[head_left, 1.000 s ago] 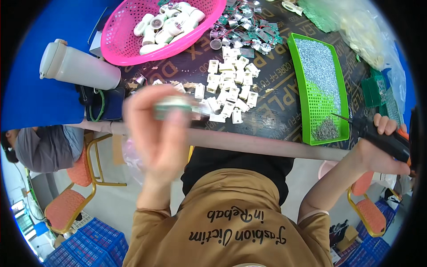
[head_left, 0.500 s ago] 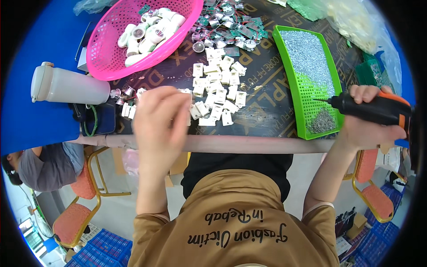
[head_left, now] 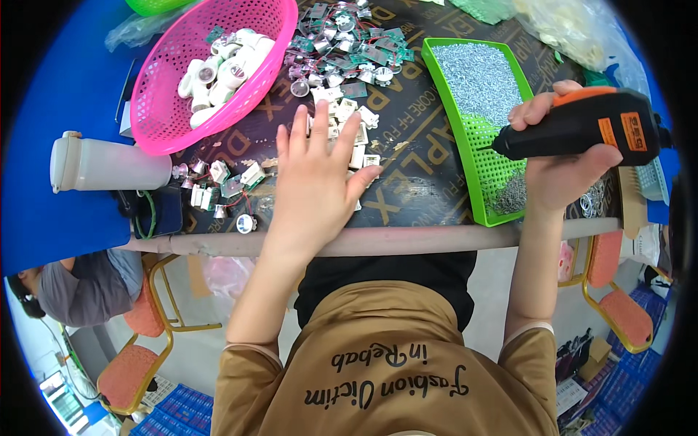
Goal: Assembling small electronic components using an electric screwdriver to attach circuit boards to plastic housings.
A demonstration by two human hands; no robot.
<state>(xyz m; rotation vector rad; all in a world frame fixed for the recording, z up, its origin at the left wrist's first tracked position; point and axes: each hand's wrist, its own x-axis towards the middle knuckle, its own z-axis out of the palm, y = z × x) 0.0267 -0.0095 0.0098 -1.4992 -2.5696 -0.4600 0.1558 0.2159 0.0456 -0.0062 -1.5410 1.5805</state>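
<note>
My left hand (head_left: pixel 314 174) is spread flat over the pile of small white plastic housings (head_left: pixel 347 110), hiding many of them. My right hand (head_left: pixel 556 171) grips a black and orange electric screwdriver (head_left: pixel 582 129), its tip pointing left over the green perforated tray (head_left: pixel 469 178). Silvery screws (head_left: pixel 483 83) fill the tray's far part, and a darker heap of small metal parts (head_left: pixel 511 195) lies at its near end. Left of my left hand are a few housings with wired boards and a round reflector lamp (head_left: pixel 246 223) near the table edge.
A pink basket (head_left: pixel 156 109) of white lamp bodies stands at the far left, with a pile of circuit boards and reflectors (head_left: pixel 349 45) beside it. A whitish bottle (head_left: pixel 116 163) lies at left. Plastic bags (head_left: pixel 574 33) sit far right. Another person (head_left: pixel 80 287) sits at lower left.
My left hand has opened from a closed shape and moved right over the housings. The wired lamp parts at left are now uncovered. The screwdriver has shifted left and swung closer to view.
</note>
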